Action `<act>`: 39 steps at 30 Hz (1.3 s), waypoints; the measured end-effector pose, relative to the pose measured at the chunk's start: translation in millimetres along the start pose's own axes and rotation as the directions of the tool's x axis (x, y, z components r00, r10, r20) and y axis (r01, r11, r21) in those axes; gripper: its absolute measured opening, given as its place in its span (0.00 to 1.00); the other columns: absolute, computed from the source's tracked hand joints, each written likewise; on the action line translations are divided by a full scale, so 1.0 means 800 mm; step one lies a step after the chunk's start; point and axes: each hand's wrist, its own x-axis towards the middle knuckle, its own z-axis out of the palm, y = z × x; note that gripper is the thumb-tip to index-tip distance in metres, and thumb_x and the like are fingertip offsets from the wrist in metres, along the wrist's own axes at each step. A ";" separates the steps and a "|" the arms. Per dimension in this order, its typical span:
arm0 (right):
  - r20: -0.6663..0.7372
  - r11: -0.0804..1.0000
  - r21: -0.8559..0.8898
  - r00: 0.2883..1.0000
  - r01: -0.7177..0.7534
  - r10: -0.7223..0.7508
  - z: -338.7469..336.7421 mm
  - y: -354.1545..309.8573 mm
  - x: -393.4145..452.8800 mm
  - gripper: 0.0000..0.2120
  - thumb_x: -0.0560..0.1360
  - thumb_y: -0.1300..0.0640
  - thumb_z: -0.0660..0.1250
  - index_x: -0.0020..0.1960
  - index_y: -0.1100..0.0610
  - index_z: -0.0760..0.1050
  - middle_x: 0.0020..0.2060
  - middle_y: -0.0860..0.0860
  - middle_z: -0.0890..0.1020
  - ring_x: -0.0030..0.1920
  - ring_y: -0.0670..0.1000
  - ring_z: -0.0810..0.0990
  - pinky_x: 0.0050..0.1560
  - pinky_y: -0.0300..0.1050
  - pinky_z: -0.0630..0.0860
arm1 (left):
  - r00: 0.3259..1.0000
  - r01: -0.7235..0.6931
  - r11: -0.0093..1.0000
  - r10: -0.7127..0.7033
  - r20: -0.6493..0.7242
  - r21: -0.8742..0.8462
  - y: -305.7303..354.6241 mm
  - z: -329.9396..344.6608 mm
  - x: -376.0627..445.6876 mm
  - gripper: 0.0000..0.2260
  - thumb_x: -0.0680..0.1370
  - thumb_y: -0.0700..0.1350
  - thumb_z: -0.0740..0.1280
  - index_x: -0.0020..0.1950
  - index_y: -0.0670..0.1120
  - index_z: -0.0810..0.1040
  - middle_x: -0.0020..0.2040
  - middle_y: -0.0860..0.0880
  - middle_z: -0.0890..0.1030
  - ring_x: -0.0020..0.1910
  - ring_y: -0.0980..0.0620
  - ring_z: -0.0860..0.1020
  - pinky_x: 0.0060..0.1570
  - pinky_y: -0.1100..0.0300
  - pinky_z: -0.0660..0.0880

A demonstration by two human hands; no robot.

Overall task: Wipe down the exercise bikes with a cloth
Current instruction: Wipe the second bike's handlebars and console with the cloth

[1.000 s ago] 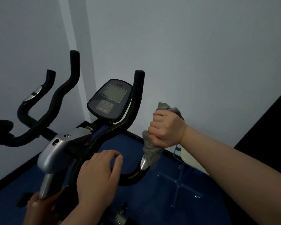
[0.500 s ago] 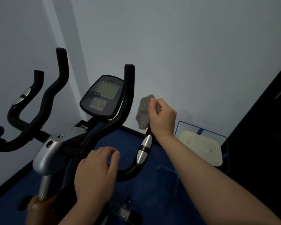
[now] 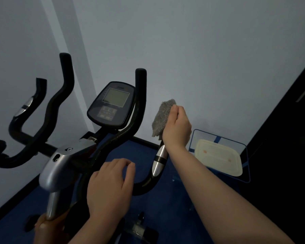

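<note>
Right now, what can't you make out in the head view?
- Handlebar tip under the cloth: hidden by the cloth and right hand.
- Console labels: too small and dim.
- Bar beneath the left hand: covered, so its grip is unclear.
- Bike base: cut off by the bottom edge.

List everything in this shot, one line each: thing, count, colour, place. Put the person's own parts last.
exercise bike: one, black and silver, left and centre
handlebars: black bars with silver grip sensors, curving up on both sides
console: one, dark with grey screen, between the bars
cloth: one, grey, wrapped on the upper end of the right handlebar
tray: one, cream, lying in a blue-edged clear frame at the right wall
floor: blue, under the bike
wall: pale grey, behind
left hand: one, resting on the handlebar's low bend
right hand: one, gripping the cloth
</note>
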 end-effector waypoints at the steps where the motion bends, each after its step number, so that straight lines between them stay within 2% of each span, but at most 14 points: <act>1: 0.026 0.998 0.023 0.998 -0.062 0.062 0.000 -0.002 0.004 0.20 0.82 0.46 0.50 0.36 0.52 0.68 0.31 0.45 0.73 0.32 0.45 0.71 0.32 0.43 0.66 | 1.000 -0.003 1.000 0.003 0.003 -0.002 0.000 0.000 0.000 0.15 0.78 0.58 0.51 0.48 0.58 0.77 0.46 0.63 0.77 0.49 0.58 0.75 0.47 0.58 0.64; 4: 0.076 0.956 0.132 0.965 -0.260 0.252 0.001 -0.006 0.014 0.20 0.81 0.45 0.50 0.36 0.51 0.71 0.33 0.46 0.76 0.35 0.48 0.75 0.38 0.46 0.72 | 1.000 -0.011 1.000 0.011 -0.001 0.002 0.001 0.000 -0.001 0.15 0.78 0.58 0.51 0.48 0.58 0.77 0.46 0.63 0.77 0.48 0.59 0.75 0.47 0.58 0.64; 6: 0.087 0.889 0.265 0.928 -0.372 0.363 0.000 -0.007 0.014 0.20 0.81 0.45 0.51 0.35 0.51 0.71 0.34 0.47 0.76 0.37 0.48 0.76 0.40 0.46 0.74 | 1.000 -0.013 1.000 0.013 -0.006 0.001 0.001 -0.001 -0.001 0.14 0.79 0.57 0.52 0.48 0.58 0.77 0.45 0.63 0.77 0.48 0.58 0.75 0.47 0.58 0.64; 10: 0.040 0.753 0.461 0.859 -0.469 0.510 -0.002 -0.003 0.004 0.20 0.81 0.46 0.52 0.38 0.52 0.74 0.37 0.47 0.79 0.39 0.48 0.78 0.37 0.42 0.73 | 1.000 -0.012 1.000 0.012 -0.006 0.004 0.002 -0.001 -0.001 0.12 0.78 0.56 0.55 0.47 0.57 0.77 0.44 0.64 0.74 0.48 0.57 0.75 0.46 0.58 0.63; 12: -0.025 0.795 0.429 0.874 -0.429 0.486 -0.002 -0.004 -0.004 0.19 0.82 0.46 0.50 0.38 0.49 0.72 0.37 0.45 0.78 0.39 0.45 0.77 0.34 0.40 0.71 | 1.000 -0.009 1.000 0.009 -0.001 0.008 0.002 -0.001 -0.001 0.12 0.78 0.56 0.55 0.46 0.57 0.77 0.43 0.64 0.74 0.48 0.57 0.75 0.45 0.58 0.62; 14: -0.056 0.857 0.346 0.903 -0.383 0.426 -0.003 -0.005 -0.015 0.18 0.82 0.46 0.48 0.42 0.51 0.70 0.36 0.43 0.75 0.37 0.43 0.75 0.32 0.39 0.67 | 1.000 -0.011 1.000 0.011 0.006 0.017 0.002 0.000 -0.001 0.12 0.78 0.56 0.55 0.47 0.57 0.77 0.43 0.64 0.75 0.49 0.57 0.75 0.45 0.58 0.62; 16: -0.068 0.909 0.213 0.922 -0.359 0.381 -0.004 -0.004 -0.031 0.18 0.82 0.45 0.46 0.47 0.54 0.69 0.34 0.42 0.73 0.34 0.41 0.72 0.29 0.39 0.64 | 1.000 -0.024 0.999 0.023 0.011 0.029 0.001 0.000 0.000 0.12 0.78 0.56 0.55 0.47 0.57 0.77 0.44 0.62 0.77 0.49 0.56 0.76 0.45 0.57 0.63; 18: -0.047 0.945 0.082 0.946 -0.316 0.320 -0.006 0.001 -0.051 0.16 0.82 0.45 0.44 0.49 0.53 0.65 0.34 0.42 0.73 0.33 0.44 0.72 0.29 0.41 0.63 | 1.000 -0.027 0.999 0.027 0.008 0.030 0.001 0.001 0.001 0.13 0.79 0.56 0.54 0.47 0.56 0.77 0.45 0.60 0.79 0.49 0.55 0.77 0.44 0.57 0.64; 21: 0.018 0.967 0.003 0.967 -0.255 0.255 -0.009 0.008 -0.074 0.14 0.82 0.46 0.45 0.49 0.52 0.64 0.42 0.48 0.77 0.38 0.49 0.74 0.35 0.44 0.65 | 1.000 -0.023 0.999 0.022 0.019 0.029 0.002 0.001 0.000 0.16 0.79 0.57 0.52 0.48 0.56 0.78 0.46 0.60 0.79 0.49 0.55 0.77 0.44 0.55 0.66; 24: 0.053 0.975 -0.070 0.975 -0.212 0.215 -0.011 0.010 -0.079 0.16 0.82 0.47 0.45 0.54 0.56 0.66 0.52 0.52 0.77 0.43 0.51 0.75 0.38 0.44 0.68 | 0.999 -0.018 1.000 0.018 0.035 0.019 0.003 0.001 0.000 0.15 0.78 0.57 0.52 0.48 0.56 0.78 0.45 0.59 0.79 0.47 0.55 0.77 0.44 0.54 0.69; 29: 0.081 0.986 -0.091 0.986 -0.139 0.147 -0.013 0.011 -0.091 0.19 0.82 0.50 0.47 0.67 0.59 0.63 0.61 0.55 0.73 0.54 0.56 0.76 0.47 0.49 0.75 | 1.000 -0.010 1.000 0.010 0.023 -0.011 0.002 0.001 -0.001 0.15 0.78 0.57 0.53 0.48 0.55 0.78 0.45 0.59 0.79 0.47 0.55 0.76 0.45 0.53 0.70; 34: 0.067 0.987 -0.068 0.987 -0.144 0.148 -0.014 0.013 -0.113 0.21 0.83 0.51 0.49 0.73 0.56 0.58 0.63 0.54 0.69 0.57 0.53 0.73 0.47 0.41 0.68 | 1.000 -0.002 0.999 0.002 -0.011 -0.040 0.004 0.002 -0.003 0.14 0.79 0.55 0.54 0.45 0.54 0.78 0.41 0.59 0.78 0.43 0.56 0.75 0.43 0.54 0.69; 39: 0.088 0.980 -0.010 0.976 -0.200 0.200 -0.012 0.013 -0.116 0.21 0.82 0.50 0.48 0.74 0.55 0.57 0.65 0.53 0.69 0.56 0.52 0.73 0.47 0.41 0.67 | 0.999 -0.007 0.997 0.004 -0.035 -0.076 0.002 0.000 -0.005 0.13 0.79 0.54 0.54 0.43 0.54 0.78 0.39 0.58 0.78 0.39 0.57 0.75 0.40 0.54 0.70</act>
